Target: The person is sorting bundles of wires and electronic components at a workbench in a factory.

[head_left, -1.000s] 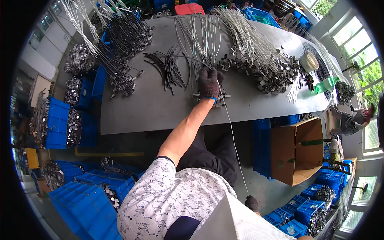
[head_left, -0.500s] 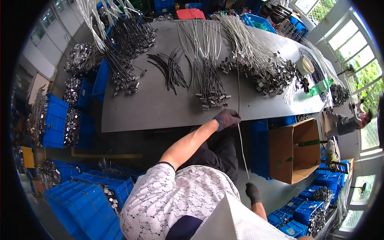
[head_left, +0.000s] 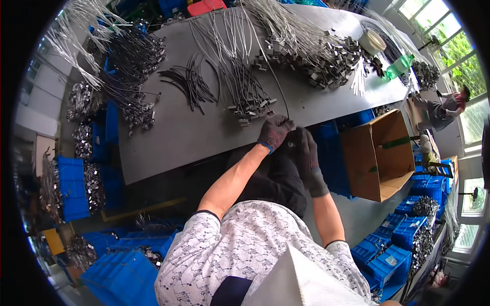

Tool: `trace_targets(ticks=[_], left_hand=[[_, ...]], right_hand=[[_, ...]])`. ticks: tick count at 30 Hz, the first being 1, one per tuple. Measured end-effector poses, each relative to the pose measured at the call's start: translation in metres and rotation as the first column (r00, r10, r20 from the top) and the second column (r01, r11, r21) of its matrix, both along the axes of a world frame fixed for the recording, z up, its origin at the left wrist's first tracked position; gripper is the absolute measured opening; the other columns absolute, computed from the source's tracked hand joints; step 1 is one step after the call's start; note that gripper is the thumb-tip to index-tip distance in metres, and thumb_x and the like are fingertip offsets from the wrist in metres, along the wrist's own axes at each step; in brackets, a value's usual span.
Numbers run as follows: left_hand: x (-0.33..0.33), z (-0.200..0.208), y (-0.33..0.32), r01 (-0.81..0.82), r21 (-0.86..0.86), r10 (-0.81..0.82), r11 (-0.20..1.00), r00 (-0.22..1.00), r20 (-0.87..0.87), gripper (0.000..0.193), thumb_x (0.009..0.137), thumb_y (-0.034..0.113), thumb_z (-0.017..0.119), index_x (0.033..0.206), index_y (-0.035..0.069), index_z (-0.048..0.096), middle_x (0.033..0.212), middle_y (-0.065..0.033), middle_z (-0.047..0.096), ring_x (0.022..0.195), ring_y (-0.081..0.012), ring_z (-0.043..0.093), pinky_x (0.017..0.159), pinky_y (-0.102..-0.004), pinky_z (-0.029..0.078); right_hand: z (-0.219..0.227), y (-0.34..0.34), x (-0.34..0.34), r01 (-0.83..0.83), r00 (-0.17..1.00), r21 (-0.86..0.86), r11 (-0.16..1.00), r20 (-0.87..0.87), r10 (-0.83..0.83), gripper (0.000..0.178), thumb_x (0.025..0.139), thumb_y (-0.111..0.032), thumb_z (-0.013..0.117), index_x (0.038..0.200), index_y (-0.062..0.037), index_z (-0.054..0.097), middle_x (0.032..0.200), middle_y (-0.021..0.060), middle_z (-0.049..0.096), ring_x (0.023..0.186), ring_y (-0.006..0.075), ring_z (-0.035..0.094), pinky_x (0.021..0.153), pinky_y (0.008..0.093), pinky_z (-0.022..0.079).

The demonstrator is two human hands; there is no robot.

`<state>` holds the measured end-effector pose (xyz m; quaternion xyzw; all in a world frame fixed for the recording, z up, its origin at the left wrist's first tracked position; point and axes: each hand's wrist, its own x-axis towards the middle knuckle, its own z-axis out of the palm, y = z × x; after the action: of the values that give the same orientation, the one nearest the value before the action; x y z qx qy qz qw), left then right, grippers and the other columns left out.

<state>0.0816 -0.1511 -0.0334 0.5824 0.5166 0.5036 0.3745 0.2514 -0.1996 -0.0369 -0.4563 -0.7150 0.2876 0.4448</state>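
Note:
My left hand (head_left: 275, 132), in a dark knit glove, is closed on the lower end of a single long cable (head_left: 279, 92) at the table's front edge. The cable rises from it across the table, dark near the hand and paler farther up. Close beside it on the right is my gloved right hand (head_left: 308, 155), fingers upward and smeared by motion; whether it holds anything is unclear. Just past my left hand lies a bundle of cables (head_left: 247, 104) with small metal-looking end blocks. Loose black tubes (head_left: 191, 84) lie left of that bundle.
A grey table (head_left: 158, 148) carries a large heap of cables (head_left: 326, 61), a green bottle (head_left: 399, 66) and a pale tub (head_left: 372, 42). An open cardboard box (head_left: 365, 163) stands right of my legs. Blue crates (head_left: 122, 275) flank me. Another person (head_left: 444, 109) is at the far right.
My right hand has come up from low on the right to beside my left hand. The cable's lower end no longer hangs below the table edge. The view has shifted.

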Motion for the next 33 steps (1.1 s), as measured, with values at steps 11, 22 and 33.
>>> trace_targets(ticks=[11,22,33], left_hand=[[-0.092,-0.012,0.063,-0.149,-0.06,0.132,0.987,0.965,-0.228,0.04,0.096,0.043,0.055,0.093,0.007,0.073,0.086,-0.0233,0.067,0.084,-0.043,0.067,0.071,-0.0474,0.052],[-0.231,-0.052,0.119,-0.366,-0.221,0.066,0.904,0.63,-0.774,0.023,0.094,0.025,0.052,0.106,0.013,0.067,0.099,-0.019,0.071,0.093,-0.0424,0.069,0.075,-0.0525,0.056],[-0.202,-0.047,0.117,-0.427,-0.291,0.09,0.856,0.677,-0.731,0.02,0.087,0.015,0.058,0.098,0.004,0.071,0.098,-0.0228,0.072,0.092,-0.0431,0.07,0.077,-0.0505,0.057]], right_hand=[[0.049,0.066,-0.11,-0.34,0.736,-0.591,0.731,-0.651,-0.185,0.045,0.103,-0.036,0.054,0.133,-0.0018,0.054,0.104,0.016,0.071,0.074,0.0225,0.07,0.061,0.0326,0.056],[0.03,0.169,-0.133,0.154,0.941,-0.004,0.988,0.304,-0.146,0.034,0.097,-0.026,0.058,0.12,-0.0023,0.065,0.112,0.0212,0.068,0.107,0.0373,0.065,0.09,0.0411,0.052],[-0.023,0.255,-0.198,0.145,0.816,-0.311,0.939,0.575,0.065,0.063,0.095,-0.056,0.054,0.131,-0.0048,0.055,0.115,0.0273,0.066,0.11,0.0448,0.062,0.093,0.0507,0.049]])
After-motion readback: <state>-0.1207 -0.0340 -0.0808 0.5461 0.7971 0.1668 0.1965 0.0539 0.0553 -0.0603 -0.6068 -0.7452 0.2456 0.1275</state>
